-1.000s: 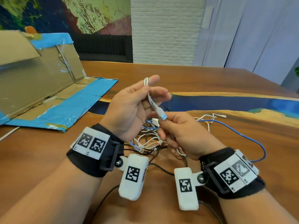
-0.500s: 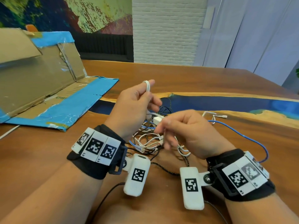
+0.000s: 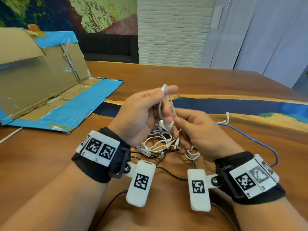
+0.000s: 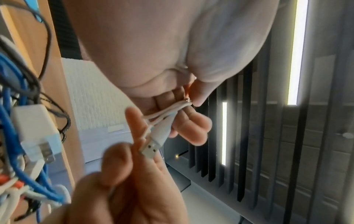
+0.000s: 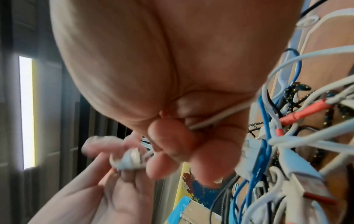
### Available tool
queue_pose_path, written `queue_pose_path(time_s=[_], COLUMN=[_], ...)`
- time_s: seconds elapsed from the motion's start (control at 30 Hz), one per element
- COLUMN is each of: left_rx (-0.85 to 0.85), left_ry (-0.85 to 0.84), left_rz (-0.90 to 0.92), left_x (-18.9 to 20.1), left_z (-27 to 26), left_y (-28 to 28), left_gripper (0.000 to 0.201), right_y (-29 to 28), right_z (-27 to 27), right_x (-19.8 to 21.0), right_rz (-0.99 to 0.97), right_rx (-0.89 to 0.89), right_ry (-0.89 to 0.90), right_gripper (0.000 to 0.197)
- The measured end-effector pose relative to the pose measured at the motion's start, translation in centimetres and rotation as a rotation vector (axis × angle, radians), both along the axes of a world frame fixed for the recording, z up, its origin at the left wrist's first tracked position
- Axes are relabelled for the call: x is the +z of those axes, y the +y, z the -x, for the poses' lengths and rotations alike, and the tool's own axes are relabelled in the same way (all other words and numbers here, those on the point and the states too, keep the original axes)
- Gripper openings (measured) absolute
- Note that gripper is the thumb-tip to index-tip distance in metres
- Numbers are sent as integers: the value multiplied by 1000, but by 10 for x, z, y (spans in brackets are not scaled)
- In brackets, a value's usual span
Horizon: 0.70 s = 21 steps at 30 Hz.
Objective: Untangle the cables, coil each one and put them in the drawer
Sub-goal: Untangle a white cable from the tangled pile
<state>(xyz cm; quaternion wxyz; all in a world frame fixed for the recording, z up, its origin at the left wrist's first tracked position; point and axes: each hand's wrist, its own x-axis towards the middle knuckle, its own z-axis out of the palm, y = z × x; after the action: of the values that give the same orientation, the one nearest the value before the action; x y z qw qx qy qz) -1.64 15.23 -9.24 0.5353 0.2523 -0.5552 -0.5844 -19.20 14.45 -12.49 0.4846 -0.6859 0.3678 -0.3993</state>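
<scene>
Even daylight keeps the head view sharp, its edges bowed by the wide lens. Both wrist views are dimmer, motion-blurred, with glaring ceiling strips.

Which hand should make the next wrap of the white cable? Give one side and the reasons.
Right. The left hand already pinches the folded white cable up high as an anchor, while the right hand holds its loose run near the tangle.
</scene>
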Motion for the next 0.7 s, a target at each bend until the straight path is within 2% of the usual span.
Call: queue_pose_path(time_s=[0.1,0.2,0.27,0.33,0.4,0.47,0.53,0.63,0.7], left_rx=[41,137,237,327,348,294,213,79,3], left_ry=[139,123,6,-218,-449,-595,-648,-636,-550], left_rz=[-28,-19,26,91,132,141,144,82,34], left_x=[-3,-5,-5,-6,-7,-11,-12,-9,-7], left_z=[6,8,7,6,5,4,4,3,0], left_y=[0,-4,-8,-9,-8,-9,-7,-3,-3], left_gripper=[37,34,28,28,27,24,31,55,51], right_y=[4,5,5,7,9,9,5,2,2], right_z=[-5,-5,-3,0,5,10,14,14,11], right_x=[-1,-1,0,4,10,13,14,12,10], right_rz=[33,-16,-18,33,120,200,250,267,270], right_rx=[22,69,105,96,24,-84,-190,-242,-259], right_ry=[213,287,283,229,157,49,-83,-203,-209], right_gripper=[27,33,32,24,19,17,14,16,15])
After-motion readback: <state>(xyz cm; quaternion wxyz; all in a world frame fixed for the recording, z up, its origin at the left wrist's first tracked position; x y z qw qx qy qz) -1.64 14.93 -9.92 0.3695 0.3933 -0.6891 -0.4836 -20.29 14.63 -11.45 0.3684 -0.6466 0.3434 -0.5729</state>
